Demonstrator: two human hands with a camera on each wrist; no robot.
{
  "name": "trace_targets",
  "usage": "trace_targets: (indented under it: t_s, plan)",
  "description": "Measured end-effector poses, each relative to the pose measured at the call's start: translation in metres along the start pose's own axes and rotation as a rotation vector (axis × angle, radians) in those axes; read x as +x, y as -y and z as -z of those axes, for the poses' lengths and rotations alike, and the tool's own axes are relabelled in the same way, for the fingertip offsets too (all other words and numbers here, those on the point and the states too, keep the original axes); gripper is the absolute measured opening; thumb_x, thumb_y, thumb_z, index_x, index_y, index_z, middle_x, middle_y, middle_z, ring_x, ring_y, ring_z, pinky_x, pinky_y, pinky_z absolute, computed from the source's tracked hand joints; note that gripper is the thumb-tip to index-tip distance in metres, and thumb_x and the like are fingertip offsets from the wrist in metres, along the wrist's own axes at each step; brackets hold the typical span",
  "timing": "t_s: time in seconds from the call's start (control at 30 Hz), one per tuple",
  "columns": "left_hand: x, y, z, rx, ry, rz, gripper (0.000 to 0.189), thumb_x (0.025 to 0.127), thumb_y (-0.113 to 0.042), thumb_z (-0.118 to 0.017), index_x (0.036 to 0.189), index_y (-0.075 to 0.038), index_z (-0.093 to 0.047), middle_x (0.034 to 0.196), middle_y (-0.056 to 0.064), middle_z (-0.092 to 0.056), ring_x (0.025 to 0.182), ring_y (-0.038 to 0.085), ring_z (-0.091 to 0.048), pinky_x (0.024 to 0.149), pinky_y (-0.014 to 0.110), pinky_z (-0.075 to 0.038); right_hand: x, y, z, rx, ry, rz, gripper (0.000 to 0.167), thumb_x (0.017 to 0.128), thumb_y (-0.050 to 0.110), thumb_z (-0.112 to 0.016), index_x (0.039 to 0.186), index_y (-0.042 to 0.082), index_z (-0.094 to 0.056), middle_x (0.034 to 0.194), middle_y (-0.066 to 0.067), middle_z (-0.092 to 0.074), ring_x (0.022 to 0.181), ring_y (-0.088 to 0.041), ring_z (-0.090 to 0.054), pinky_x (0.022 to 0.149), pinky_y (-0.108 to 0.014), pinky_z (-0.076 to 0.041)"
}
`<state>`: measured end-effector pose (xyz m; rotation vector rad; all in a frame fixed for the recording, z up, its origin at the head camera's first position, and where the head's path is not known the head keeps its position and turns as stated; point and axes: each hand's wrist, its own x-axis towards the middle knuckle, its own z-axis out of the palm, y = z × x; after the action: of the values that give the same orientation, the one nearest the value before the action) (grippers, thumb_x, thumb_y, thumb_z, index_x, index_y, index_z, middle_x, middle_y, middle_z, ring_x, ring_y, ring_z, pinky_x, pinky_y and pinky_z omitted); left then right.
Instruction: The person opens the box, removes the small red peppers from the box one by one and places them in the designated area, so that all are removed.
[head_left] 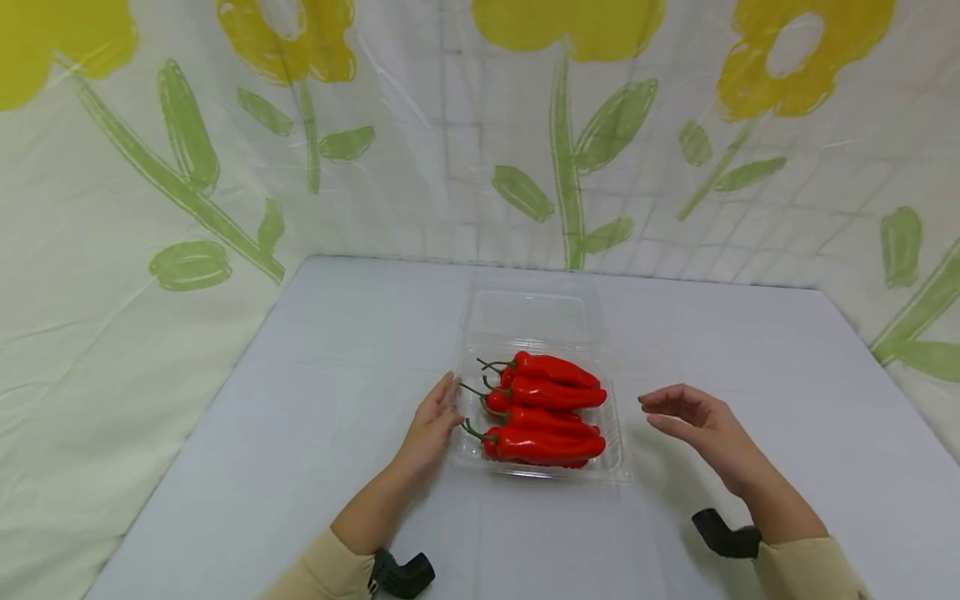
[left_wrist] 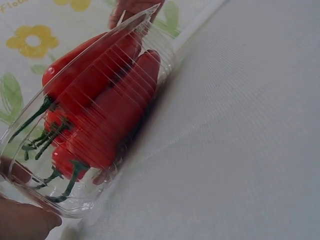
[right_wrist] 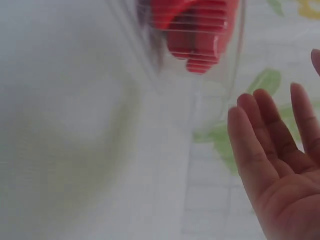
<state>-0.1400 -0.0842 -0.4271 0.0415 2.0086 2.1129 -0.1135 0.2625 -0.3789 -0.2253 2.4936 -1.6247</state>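
Red peppers (head_left: 551, 446) with green stems lie side by side in a clear plastic clamshell container (head_left: 618, 450), whose lid (head_left: 532, 312) is folded back away from me. Along the container's left side my left hand (head_left: 429, 429) rests with its fingers extended, fingertips and thumb right at the wall. The left wrist view shows its thumb (left_wrist: 30, 220) low by the corner, near the stems. To the right, apart from the container, my right hand (head_left: 693, 421) hovers with loosely bent fingers and nothing in its grasp. Its palm (right_wrist: 290, 200) shows in the right wrist view.
Under the container is a table (head_left: 360, 325) with a pale cover. A white curtain (head_left: 420, 167) printed with yellow flowers and green leaves hangs behind the table and along its sides. A black wrist mount (head_left: 723, 533) sits at the right sleeve, another (head_left: 405, 575) at the left.
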Motion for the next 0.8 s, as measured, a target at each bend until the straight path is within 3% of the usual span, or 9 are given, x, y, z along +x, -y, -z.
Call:
trace_targets:
  t_s: [0.1,0.33,0.8]
  plan:
    - [-0.001,-0.001,0.000,-0.007,0.003,0.004,0.066,0.085,0.008,-0.034,0.147,0.003,-0.012,0.154,0.020,-0.017,0.144,0.032,-0.012,0.116,0.047,-0.013,0.014,0.013,0.002,-0.073,0.018,0.036,0.037,0.089,0.021,-0.061,0.118,-0.001,-0.054,0.111,0.014,-0.061,0.104,-0.003,-0.061,0.083,-0.014,-0.050]
    - [0.000,-0.001,0.000,-0.008,0.011,0.001,0.065,0.086,0.007,-0.034,0.147,0.003,-0.012,0.154,0.020,-0.017,0.144,0.033,-0.012,0.116,0.047,-0.014,0.039,0.038,-0.003,-0.124,0.130,0.052,0.036,0.088,0.023,-0.062,0.119,0.005,-0.055,0.125,-0.016,-0.056,0.119,-0.040,-0.052,0.091,-0.033,-0.053]
    - [-0.002,0.001,0.000,-0.018,0.007,0.025,0.064,0.088,0.005,-0.036,0.148,0.002,-0.013,0.154,0.018,-0.017,0.144,0.032,-0.012,0.116,0.047,-0.015,0.053,0.057,-0.009,-0.137,0.193,0.061,0.037,0.088,0.021,-0.062,0.119,0.003,-0.055,0.120,-0.015,-0.058,0.117,-0.039,-0.053,0.093,-0.041,-0.051]
